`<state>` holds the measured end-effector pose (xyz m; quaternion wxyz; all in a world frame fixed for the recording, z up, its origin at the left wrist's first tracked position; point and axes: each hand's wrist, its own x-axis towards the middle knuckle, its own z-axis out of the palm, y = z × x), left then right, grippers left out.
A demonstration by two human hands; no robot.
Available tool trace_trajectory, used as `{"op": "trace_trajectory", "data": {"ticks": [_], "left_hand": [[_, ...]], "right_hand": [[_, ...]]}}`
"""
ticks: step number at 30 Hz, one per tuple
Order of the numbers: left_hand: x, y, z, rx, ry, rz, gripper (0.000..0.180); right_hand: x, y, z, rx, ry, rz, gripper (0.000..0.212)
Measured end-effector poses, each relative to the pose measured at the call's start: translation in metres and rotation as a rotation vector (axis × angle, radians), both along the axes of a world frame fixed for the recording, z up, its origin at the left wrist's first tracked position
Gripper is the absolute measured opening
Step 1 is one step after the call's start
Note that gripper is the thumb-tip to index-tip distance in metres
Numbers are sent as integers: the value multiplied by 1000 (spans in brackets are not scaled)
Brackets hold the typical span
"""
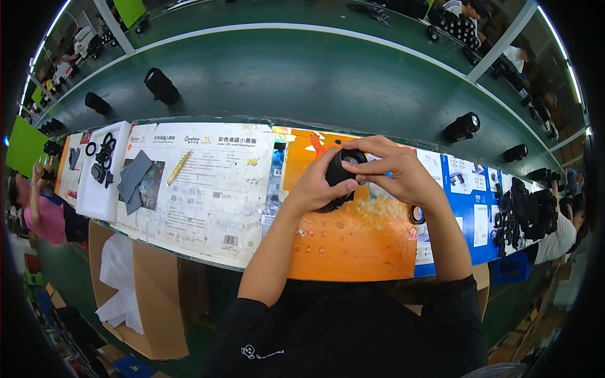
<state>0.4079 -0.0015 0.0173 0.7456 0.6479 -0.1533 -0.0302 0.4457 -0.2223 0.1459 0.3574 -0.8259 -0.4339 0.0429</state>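
Note:
Over the orange part of the bench sheet (353,252), both my hands are at a black cylinder (337,175) that looks like a portable speaker, tilted with its round end up. My left hand (309,189) wraps round its left side, the thumb across the front. From the right, my right hand (400,169) closes its fingertips on the top rim. Whether a small part is between those fingertips is hidden. A black ring (416,215) lies on the bench just right of the cylinder, below my right wrist.
To the left are a yellow pen (179,169), grey cloths (133,179) and a white foam tray (94,192) with black rings and parts. Behind the bench, a green conveyor (302,82) carries more black cylinders (161,86). Black parts (526,211) crowd the right end. A cardboard box (157,296) stands below left.

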Motion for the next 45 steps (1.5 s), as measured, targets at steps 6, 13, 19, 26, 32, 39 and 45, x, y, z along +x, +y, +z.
{"op": "trace_trajectory", "data": {"ticks": [6, 13, 19, 26, 32, 39, 45], "left_hand": [[-1, 1, 0, 94, 5, 28, 81], [2, -10, -4, 102, -7, 10, 73], [8, 0, -11, 74, -1, 26, 87], [17, 14, -21, -645, 365, 106, 68], [26, 20, -27, -732, 418, -7, 72], [21, 28, -35, -691, 318, 22, 68], [20, 25, -29, -728, 274, -88, 69]], "right_hand": [[23, 27, 50, 12, -135, 17, 26], [37, 75, -18, -178, 323, -79, 49], [29, 72, -34, 311, 353, -259, 53], [-52, 60, 8, 981, 419, 252, 43], [-116, 64, 76, 1340, 642, 883, 45], [-132, 76, 100, 1475, 731, 1128, 45], [-128, 81, 103, 1434, 744, 1165, 46]]}}
